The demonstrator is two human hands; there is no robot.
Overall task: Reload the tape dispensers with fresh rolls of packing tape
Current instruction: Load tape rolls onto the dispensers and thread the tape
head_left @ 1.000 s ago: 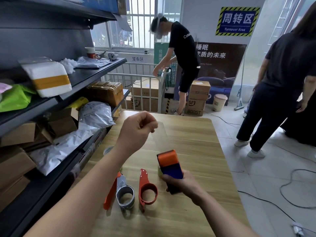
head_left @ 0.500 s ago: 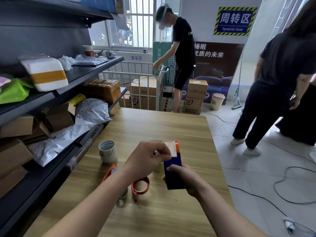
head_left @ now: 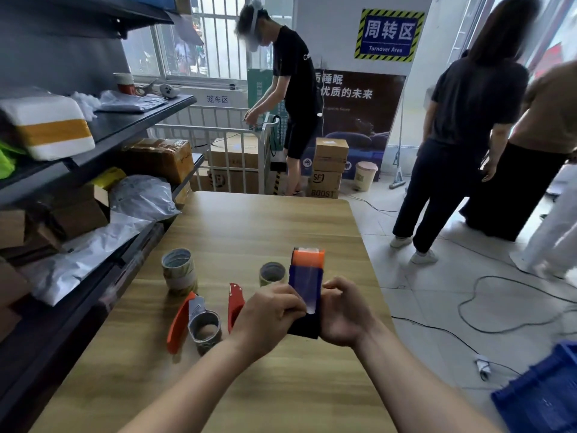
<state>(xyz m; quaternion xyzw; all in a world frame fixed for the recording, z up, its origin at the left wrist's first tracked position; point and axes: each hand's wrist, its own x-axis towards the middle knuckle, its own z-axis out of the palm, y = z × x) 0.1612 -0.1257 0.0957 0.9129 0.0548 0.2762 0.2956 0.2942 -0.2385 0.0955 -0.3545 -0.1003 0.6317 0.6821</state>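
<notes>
Matt wood-grain worktop [head_left: 249,220], blue and orange plastic tape dispenser [head_left: 307,270] under glossy clear tape, shiny metal blade [head_left: 196,307], cardboard-cored tape rolls [head_left: 179,271]

left hand [head_left: 271,317]: near centre, fingers curled, pinching tape dispenser [head_left: 307,276] | right hand [head_left: 343,314]: beside it, gripping same | forearms converging
</notes>
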